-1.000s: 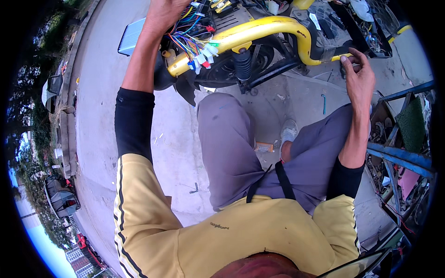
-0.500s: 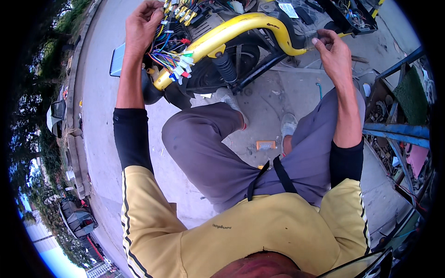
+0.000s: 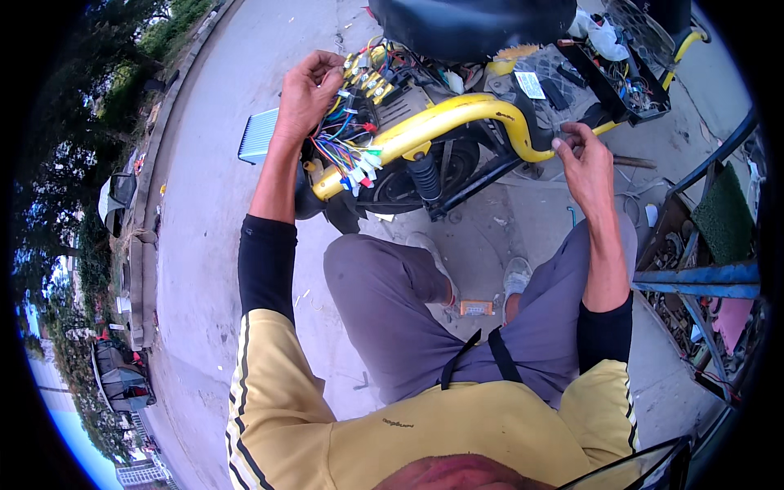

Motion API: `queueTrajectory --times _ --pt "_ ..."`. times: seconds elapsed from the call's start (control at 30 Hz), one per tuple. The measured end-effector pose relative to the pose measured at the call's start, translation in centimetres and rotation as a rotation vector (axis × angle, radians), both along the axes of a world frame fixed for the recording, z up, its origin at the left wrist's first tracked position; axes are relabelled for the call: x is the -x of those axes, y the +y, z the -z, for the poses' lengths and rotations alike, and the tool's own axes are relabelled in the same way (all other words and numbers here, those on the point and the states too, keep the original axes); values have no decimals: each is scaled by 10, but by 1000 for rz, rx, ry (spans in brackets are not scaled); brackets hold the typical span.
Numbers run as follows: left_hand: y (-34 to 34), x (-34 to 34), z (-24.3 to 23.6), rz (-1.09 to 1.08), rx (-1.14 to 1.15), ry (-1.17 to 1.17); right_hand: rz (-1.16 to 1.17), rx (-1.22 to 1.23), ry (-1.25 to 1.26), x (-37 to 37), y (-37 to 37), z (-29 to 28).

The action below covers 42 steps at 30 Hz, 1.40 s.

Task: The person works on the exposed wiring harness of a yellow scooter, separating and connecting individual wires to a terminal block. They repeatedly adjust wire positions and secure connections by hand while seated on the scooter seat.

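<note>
My left hand (image 3: 310, 94) is raised at the upper middle, thumb and finger closed beside a yellow terminal block (image 3: 371, 82) amid coloured wires; what it pinches is too small to make out. Below it hangs a bundle of white connectors (image 3: 355, 171), next to a silver finned box (image 3: 257, 135). My right hand (image 3: 584, 159) has curled fingers at the black part beside the bend of the yellow tubular frame (image 3: 449, 106) of a two-wheeler; what they hold is unclear. A black shock absorber (image 3: 425, 175) sits under the tube.
A black seat (image 3: 474, 20) is at the top, a black tray of electronics (image 3: 629, 82) at upper right. A blue metal rack with scrap (image 3: 694, 278) stands at right. An orange packet (image 3: 476, 307) lies between my feet. Parked vehicles (image 3: 122, 376) and trees line the left.
The view has shifted, so the frame sits lower and the black seat shows. My left foot moved forward, then back somewhat. Both hands remain at the two-wheeler.
</note>
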State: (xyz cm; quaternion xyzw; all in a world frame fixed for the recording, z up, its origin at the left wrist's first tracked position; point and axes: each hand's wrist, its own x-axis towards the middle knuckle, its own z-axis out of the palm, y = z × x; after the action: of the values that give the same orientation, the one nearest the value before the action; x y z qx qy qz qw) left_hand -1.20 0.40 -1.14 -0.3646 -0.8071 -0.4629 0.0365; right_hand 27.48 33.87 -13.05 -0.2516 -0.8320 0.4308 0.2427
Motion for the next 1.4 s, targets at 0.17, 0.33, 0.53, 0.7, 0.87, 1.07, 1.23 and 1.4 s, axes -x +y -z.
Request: queueTrajectory --times 0.17,0.33,0.53,0.7,0.87,1.07,1.23,1.4 --pt "-4 -4 2 -45 27 25 -98 62 65 13 -38 -15" --pt "-2 -8 -2 -50 45 59 -243 178 234 31 -78 -22" --pt "-1 -6 0 -22 38 73 -437 230 449 77 -128 -58" --pt "-1 -7 -2 -8 -1 50 -456 246 347 132 -143 -63" --pt "0 -10 -7 -21 38 45 -627 796 202 158 -140 -70" --pt "-3 -8 -4 -35 68 67 -752 1419 230 164 -157 -76" --pt "-1 -10 -6 -45 57 52 -879 1490 342 180 -157 -53" --pt "-1 -12 -6 -66 50 53 -876 1568 388 179 -156 -56"
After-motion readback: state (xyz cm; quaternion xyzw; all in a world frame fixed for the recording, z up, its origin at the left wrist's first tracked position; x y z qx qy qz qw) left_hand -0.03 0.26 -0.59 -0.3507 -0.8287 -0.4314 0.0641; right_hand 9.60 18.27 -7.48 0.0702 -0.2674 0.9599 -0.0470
